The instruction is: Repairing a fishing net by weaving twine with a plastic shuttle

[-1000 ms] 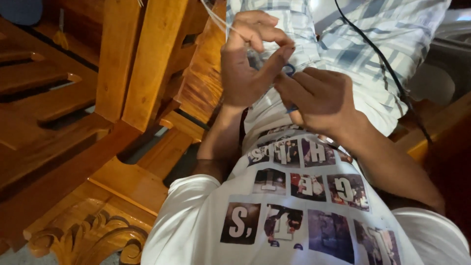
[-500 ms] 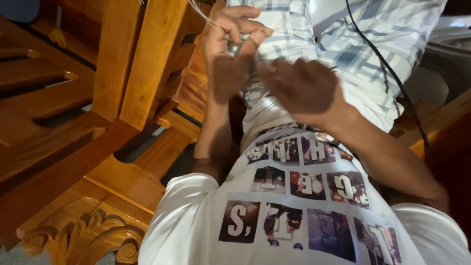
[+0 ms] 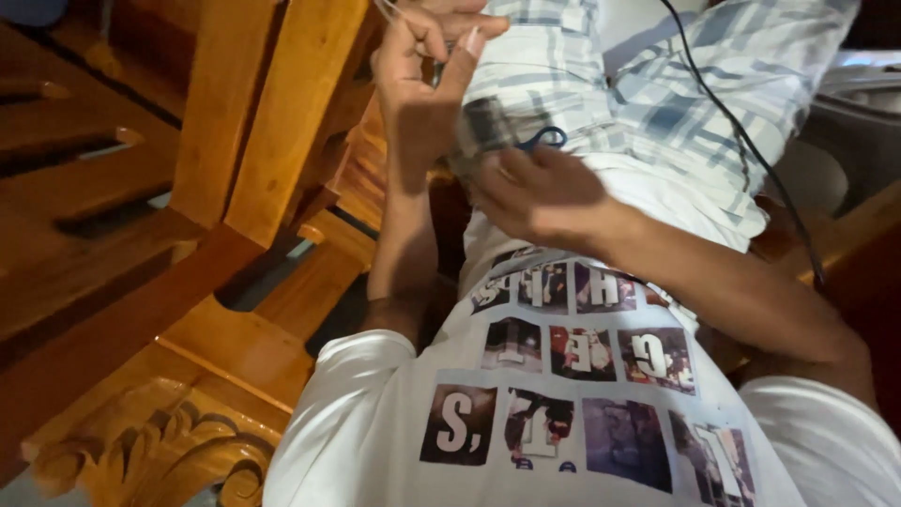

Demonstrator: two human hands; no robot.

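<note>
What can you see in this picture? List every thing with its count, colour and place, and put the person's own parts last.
Wooden furniture frame: one, orange-brown, left side.
Carved scroll ornament: one, brown wood, bottom left.
Plaid cloth: one, white with blue-grey checks, top centre to right.
Cable: one, black, running across the plaid cloth.
Blue loop: one, blue, just above the right hand; what it is cannot be told.
Thread: thin, pale, at the left hand's fingertips, top edge.
Printed T-shirt: one, white with picture squares, bottom centre.
Left hand: one, raised, fingers pinched, top centre.
Right hand: one, centre, against the plaid cloth.
</note>
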